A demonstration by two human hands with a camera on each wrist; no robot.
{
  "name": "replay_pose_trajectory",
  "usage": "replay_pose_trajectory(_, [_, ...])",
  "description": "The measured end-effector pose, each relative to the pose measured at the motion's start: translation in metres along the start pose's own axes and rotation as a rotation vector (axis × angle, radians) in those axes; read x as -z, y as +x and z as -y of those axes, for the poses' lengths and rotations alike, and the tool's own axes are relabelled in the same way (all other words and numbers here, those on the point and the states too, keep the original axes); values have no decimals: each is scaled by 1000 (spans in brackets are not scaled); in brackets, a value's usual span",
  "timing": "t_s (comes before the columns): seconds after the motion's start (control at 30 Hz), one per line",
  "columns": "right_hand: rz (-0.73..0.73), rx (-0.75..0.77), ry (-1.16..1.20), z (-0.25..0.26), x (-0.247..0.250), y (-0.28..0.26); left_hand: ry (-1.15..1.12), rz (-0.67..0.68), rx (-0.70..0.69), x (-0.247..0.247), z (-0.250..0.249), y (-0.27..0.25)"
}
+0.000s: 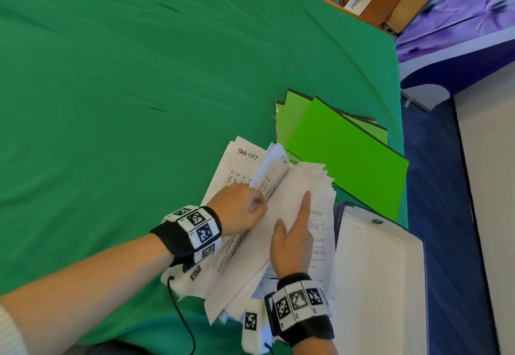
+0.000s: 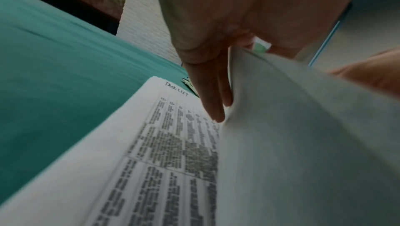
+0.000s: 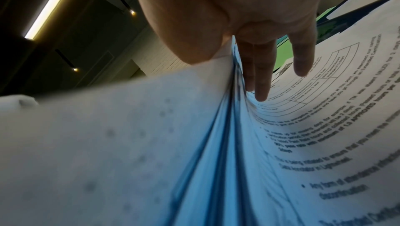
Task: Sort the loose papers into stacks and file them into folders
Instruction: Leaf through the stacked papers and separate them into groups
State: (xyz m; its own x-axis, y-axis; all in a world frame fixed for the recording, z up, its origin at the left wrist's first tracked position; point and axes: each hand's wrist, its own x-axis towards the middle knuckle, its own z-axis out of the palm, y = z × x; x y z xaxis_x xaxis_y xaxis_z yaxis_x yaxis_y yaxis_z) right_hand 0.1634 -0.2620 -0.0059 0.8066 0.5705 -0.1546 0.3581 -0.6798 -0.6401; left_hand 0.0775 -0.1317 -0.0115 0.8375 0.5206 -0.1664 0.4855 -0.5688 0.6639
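Observation:
A messy pile of white printed papers (image 1: 239, 276) lies on the green cloth. Its bottom-left sheet is headed "TASK LIST" (image 1: 237, 165). My left hand (image 1: 255, 205) holds up the left edge of a few lifted sheets (image 2: 303, 127), its fingers (image 2: 213, 96) against their underside above the task list page (image 2: 151, 144). My right hand (image 1: 292, 215) grips a thick bundle of sheets (image 1: 301, 179), thumb (image 3: 192, 46) on top and fingers (image 3: 262, 82) beneath, over a printed page (image 3: 324, 118). Bright green folders (image 1: 342, 148) lie fanned just beyond the pile.
An open white binder with a dark blue rim (image 1: 373, 271) lies at the right of the papers, by the table's right edge. Green cloth (image 1: 125, 90) covers the wide table to the left and beyond. A black cable (image 1: 181, 318) trails from my left wrist.

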Motion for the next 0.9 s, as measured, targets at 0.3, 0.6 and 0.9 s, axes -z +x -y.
replay_pose_trajectory(0.3, [57, 79, 188, 7, 1, -4, -174, 151, 104, -7, -28, 8])
replay_pose_trajectory(0.6, [145, 38, 165, 5, 0, -9, -435, 161, 274, 4, -17, 18])
replay_pose_trajectory(0.9, [34, -18, 101, -1, -7, 2, -751, 176, 456, 5, 0, 21])
